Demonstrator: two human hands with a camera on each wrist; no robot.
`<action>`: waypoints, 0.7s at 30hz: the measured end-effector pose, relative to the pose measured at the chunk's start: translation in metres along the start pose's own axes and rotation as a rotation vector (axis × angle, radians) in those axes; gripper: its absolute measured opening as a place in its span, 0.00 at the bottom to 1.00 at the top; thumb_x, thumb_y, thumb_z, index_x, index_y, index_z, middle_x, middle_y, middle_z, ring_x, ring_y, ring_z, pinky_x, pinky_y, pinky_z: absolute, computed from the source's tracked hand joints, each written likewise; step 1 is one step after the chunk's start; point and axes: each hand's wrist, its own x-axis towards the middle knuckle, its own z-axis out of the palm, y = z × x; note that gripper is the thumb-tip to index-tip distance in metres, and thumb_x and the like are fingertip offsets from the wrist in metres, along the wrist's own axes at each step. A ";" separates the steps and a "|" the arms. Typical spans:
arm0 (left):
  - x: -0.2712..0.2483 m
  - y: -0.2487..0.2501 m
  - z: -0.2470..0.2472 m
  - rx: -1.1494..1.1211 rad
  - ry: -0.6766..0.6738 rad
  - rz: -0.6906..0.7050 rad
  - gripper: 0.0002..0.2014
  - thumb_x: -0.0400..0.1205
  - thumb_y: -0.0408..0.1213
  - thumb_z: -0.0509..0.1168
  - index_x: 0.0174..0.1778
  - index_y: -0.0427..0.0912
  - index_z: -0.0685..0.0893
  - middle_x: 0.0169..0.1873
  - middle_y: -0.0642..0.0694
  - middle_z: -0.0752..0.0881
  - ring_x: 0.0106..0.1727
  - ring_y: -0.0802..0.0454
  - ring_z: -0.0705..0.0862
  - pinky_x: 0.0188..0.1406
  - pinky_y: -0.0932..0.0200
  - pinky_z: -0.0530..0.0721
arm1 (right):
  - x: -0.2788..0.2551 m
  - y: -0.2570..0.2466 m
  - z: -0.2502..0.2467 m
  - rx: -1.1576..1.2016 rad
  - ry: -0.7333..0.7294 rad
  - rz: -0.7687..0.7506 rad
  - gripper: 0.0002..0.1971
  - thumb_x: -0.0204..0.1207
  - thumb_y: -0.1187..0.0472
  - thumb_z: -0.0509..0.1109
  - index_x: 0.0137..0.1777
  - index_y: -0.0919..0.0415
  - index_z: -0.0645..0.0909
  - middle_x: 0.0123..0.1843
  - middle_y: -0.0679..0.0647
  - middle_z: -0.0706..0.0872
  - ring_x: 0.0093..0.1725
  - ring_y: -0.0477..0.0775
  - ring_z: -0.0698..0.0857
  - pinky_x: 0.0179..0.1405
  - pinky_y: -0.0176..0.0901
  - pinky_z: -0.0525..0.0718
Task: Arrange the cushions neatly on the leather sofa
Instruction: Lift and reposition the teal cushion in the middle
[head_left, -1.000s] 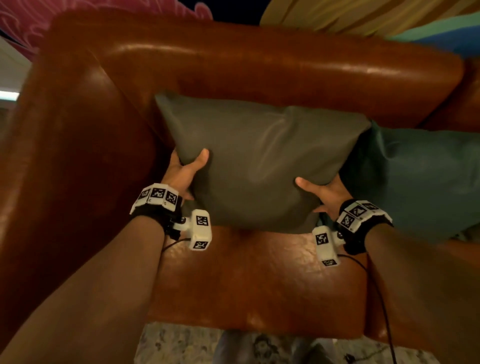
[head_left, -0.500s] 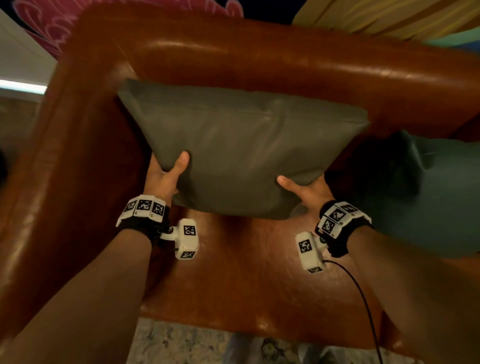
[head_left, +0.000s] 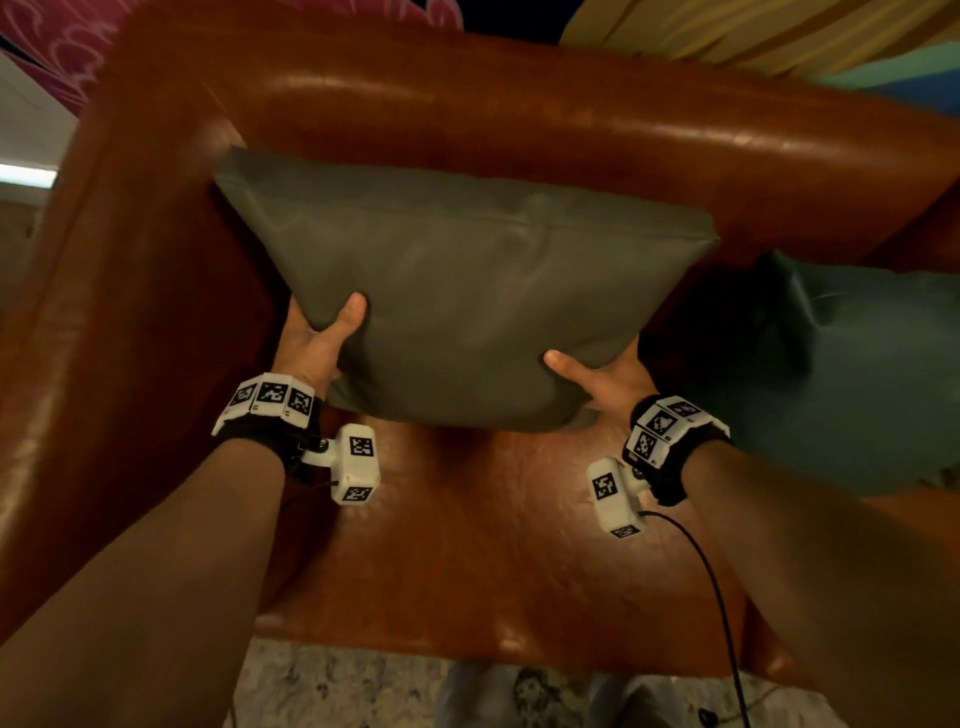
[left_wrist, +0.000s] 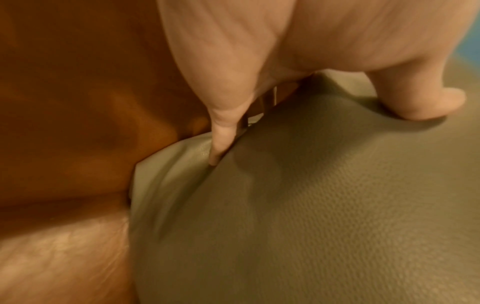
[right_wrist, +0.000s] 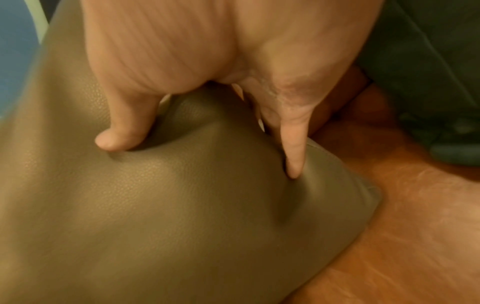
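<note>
Gripping the grey cushion (head_left: 467, 291) low, left hand (head_left: 311, 353) at 8, right hand (head_left: 608, 382) at 4, sofa (head_left: 519, 119) corner at 11.

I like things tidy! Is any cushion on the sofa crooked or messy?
Yes. The grey cushion is tilted, held off the seat by the left hand and right hand. The teal cushion slumps crumpled to its right on the leather sofa.
</note>
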 end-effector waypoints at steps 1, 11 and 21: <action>-0.001 0.000 0.001 0.000 0.002 0.001 0.33 0.65 0.54 0.76 0.67 0.68 0.73 0.67 0.57 0.83 0.69 0.50 0.81 0.70 0.31 0.77 | -0.001 0.000 -0.003 -0.021 -0.011 0.011 0.74 0.31 0.26 0.85 0.83 0.38 0.55 0.76 0.43 0.80 0.74 0.53 0.81 0.73 0.63 0.81; -0.034 -0.038 0.011 -0.036 0.400 0.028 0.45 0.66 0.64 0.70 0.79 0.57 0.63 0.74 0.49 0.75 0.70 0.50 0.78 0.70 0.43 0.79 | -0.025 0.016 -0.086 -0.068 -0.168 0.151 0.34 0.73 0.53 0.80 0.77 0.48 0.69 0.69 0.54 0.82 0.68 0.57 0.82 0.68 0.64 0.83; -0.127 -0.157 0.203 0.471 0.196 -0.323 0.10 0.82 0.32 0.60 0.53 0.35 0.84 0.46 0.38 0.87 0.41 0.43 0.83 0.38 0.57 0.84 | -0.037 0.124 -0.312 -0.241 -0.204 0.345 0.04 0.77 0.62 0.76 0.43 0.59 0.84 0.44 0.61 0.88 0.45 0.56 0.87 0.42 0.42 0.82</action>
